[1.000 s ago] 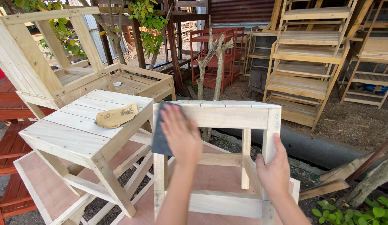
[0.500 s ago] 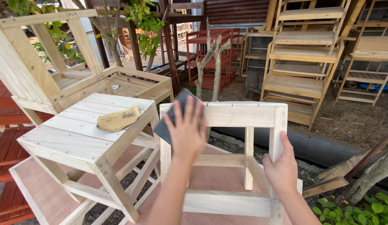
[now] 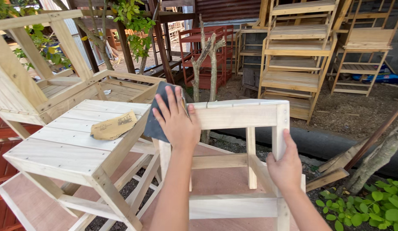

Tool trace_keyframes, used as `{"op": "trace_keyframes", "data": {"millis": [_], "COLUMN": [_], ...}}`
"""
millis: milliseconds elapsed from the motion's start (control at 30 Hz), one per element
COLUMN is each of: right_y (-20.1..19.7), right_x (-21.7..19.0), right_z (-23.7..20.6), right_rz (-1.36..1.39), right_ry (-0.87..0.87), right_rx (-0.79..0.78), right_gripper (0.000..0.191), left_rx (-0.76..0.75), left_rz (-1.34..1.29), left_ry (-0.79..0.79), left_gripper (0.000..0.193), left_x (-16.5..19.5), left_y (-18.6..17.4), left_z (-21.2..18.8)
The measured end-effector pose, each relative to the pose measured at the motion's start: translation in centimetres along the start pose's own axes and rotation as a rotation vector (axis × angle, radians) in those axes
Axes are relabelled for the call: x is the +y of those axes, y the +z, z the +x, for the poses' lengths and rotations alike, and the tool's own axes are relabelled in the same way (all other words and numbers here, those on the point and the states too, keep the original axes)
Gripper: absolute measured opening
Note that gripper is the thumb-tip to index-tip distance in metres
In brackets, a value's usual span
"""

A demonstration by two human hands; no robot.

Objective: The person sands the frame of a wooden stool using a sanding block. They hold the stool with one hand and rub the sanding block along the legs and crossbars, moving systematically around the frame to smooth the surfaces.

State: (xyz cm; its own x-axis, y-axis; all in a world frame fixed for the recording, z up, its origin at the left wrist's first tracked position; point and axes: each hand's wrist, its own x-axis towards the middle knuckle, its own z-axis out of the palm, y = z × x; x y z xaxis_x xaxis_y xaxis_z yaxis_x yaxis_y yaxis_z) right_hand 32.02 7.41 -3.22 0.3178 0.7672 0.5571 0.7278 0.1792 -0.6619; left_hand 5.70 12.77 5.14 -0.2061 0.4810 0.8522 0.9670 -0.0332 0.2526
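A bare wooden stool frame (image 3: 241, 115) stands tilted in front of me. My left hand (image 3: 176, 122) presses a dark sheet of sandpaper (image 3: 158, 113) flat against the frame's upper left corner. My right hand (image 3: 286, 164) grips the frame's right leg below the top rail, steadying it. To the left stands a second bare wooden stool (image 3: 75, 137) with a slatted top, and a crumpled tan sheet of sandpaper (image 3: 113, 126) lies on it.
Unfinished wooden chairs (image 3: 32, 81) stand at the left, wooden shelf racks (image 3: 297, 55) and a red rack (image 3: 207, 51) at the back. A plywood board (image 3: 220, 179) lies under the frame. Thin tree trunks (image 3: 207, 60) rise behind it; green plants (image 3: 370, 205) grow at lower right.
My left hand has slid the dark sandpaper from the middle of the top rail to the upper left corner and a little higher. My right hand stays on the right leg.
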Motion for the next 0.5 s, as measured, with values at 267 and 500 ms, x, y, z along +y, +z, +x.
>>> {"op": "trace_keyframes", "data": {"millis": [267,500], "right_y": [0.5,1.4], "right_x": [1.3,0.1], "right_z": [0.0,1.0], "right_rz": [0.070,0.069], "right_ry": [-0.235,-0.114], "right_rx": [0.091,-0.004], "right_gripper": [0.089,0.090], "left_rx": [-0.180,0.051], "left_rz": [-0.248,-0.182], "left_ry": [0.294,0.107], "left_gripper": [0.078,0.057], "left_x": [14.3,4.1], "left_y": [3.1,3.3], "left_z": [-3.8,-0.4]}}
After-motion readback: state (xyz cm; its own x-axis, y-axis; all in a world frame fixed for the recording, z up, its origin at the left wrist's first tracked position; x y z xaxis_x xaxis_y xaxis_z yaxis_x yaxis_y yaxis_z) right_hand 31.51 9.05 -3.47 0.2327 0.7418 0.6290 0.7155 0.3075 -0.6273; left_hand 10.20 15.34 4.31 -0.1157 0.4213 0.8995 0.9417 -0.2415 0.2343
